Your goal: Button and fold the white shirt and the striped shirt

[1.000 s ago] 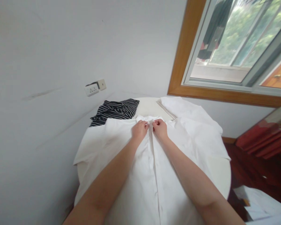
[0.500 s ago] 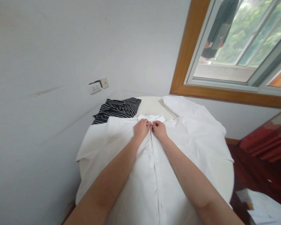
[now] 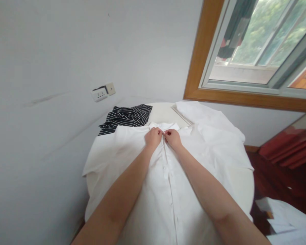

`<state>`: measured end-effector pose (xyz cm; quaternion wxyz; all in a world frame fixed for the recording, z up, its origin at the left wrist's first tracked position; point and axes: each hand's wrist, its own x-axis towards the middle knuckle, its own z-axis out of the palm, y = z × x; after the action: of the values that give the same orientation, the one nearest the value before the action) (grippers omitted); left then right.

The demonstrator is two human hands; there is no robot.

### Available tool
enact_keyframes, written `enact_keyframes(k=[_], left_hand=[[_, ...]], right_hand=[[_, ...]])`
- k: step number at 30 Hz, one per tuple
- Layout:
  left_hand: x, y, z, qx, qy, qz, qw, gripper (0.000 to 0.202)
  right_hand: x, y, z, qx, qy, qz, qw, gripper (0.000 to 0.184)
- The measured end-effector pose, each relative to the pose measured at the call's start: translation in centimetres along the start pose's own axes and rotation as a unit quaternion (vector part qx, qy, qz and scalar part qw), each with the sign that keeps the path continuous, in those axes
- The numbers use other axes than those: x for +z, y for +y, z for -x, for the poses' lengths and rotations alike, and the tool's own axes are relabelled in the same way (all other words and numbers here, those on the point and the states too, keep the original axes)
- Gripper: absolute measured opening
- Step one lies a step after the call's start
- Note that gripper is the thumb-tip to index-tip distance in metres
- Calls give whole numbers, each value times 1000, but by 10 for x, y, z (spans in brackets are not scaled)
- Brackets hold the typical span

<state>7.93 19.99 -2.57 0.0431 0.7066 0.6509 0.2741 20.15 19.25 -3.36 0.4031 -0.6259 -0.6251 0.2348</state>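
A white button-up shirt (image 3: 132,160) lies spread front-up over a round white table (image 3: 241,183), collar at the far side. My left hand (image 3: 153,137) and my right hand (image 3: 172,138) meet at the top of the placket just below the collar. Both have their fingers pinched on the shirt's front edges. The fingertips touch each other over the button line, which runs down toward me between my forearms.
A black-and-white striped garment (image 3: 127,117) lies at the table's far left by the wall. Another white garment (image 3: 206,117) lies at the far right. A wall socket (image 3: 100,93) is above the table. A wood-framed window (image 3: 244,58) is at the right, and white cloth (image 3: 285,221) lies on the dark floor.
My hands have closed the small gap between them and now pinch together at the top of the placket. The view shifted slightly.
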Motion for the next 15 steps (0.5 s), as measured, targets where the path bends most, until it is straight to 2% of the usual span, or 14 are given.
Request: enact_keyframes(k=[3,6,10,15], left_hand=[[-1,-5,-4,-9,2,48,999,18],[0,-10,-7,-25,-15,97,995,18],[2,-10,-8,-18,-19,120,992,18],[3,-9,-6,-15,-6,109,994,18]], right_hand=[[-4,0,1,-16,50,8,999,18],[-9,0,-1,1,67,-37,997,20],[-8,-3,-5,-18,53,-81,995,23],[2,4,-10,-10,5,-55,998,19]])
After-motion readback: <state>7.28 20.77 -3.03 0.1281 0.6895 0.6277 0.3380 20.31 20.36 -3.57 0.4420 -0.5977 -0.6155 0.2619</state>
